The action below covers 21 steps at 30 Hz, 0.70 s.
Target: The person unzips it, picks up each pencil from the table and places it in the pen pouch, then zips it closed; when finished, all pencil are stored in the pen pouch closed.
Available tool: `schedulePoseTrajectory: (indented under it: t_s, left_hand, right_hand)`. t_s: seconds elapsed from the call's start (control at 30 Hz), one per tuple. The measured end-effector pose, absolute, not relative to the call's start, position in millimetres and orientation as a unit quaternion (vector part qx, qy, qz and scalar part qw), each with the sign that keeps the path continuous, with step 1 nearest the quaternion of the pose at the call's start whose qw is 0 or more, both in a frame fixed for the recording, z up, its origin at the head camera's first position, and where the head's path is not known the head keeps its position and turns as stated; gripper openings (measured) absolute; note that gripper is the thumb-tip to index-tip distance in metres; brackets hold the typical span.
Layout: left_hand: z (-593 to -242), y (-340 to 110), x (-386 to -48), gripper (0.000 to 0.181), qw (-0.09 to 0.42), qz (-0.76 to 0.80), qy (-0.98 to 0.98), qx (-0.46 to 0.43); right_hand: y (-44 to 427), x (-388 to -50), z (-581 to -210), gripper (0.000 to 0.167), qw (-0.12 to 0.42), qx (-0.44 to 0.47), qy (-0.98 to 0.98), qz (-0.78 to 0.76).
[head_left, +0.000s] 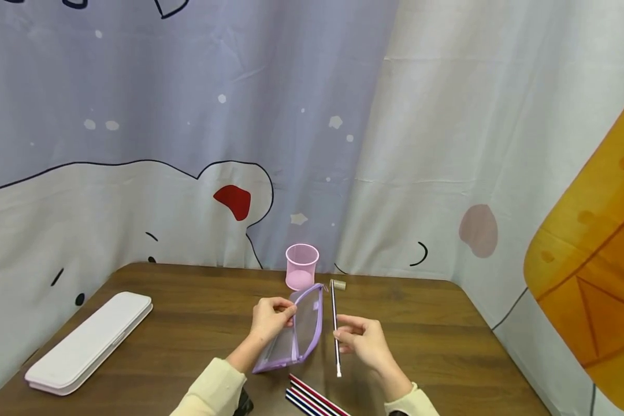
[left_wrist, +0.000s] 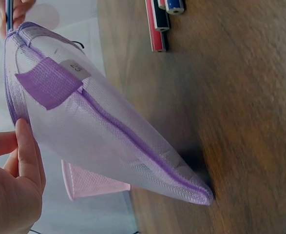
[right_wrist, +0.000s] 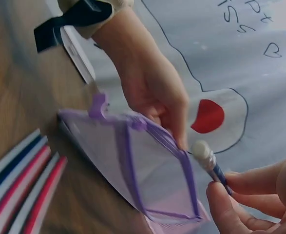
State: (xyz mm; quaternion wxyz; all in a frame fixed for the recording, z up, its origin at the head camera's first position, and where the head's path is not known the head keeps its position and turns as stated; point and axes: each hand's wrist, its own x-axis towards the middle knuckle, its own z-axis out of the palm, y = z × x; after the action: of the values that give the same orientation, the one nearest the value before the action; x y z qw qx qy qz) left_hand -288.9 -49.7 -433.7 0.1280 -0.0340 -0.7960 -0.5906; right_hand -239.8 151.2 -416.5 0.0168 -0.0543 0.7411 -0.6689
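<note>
One pencil (head_left: 334, 312) pinched in right hand (head_left: 363, 342), just beside mesh pouch (head_left: 308, 323), pouch pinched in left hand (head_left: 270, 321)

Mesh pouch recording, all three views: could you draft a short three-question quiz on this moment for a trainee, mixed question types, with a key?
1. True or false: the pencil held by the right grip is inside the mesh pouch.

2. Which thing does the left grip hold?
A) the pink cup
B) the mesh pouch
C) the curtain

3. Fill the gap: in the head view, the white case lies toward the ____ side of the table.

Key:
1. False; the pencil is outside the mesh pouch, beside it.
2. B
3. left
</note>
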Motion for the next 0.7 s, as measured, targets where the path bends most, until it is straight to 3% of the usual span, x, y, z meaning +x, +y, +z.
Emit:
schedulePoseTrajectory:
  t_s: [0.23, 0.7]
  left_hand:
    - [-433.0, -43.6, -288.6, 0.012, 0.120, -0.603, -0.788, -0.039]
    - [-435.8, -30.5, -283.8, 0.014, 0.099, -0.623, -0.773, -0.063]
  right_hand:
    - [126.7, -248.3, -430.5, 0.044, 0.065, -0.057, 0.721, -0.687]
    - [119.3, -265.6, -444.7, 0.043, 0.035, -0.006, 0.720, -0.693]
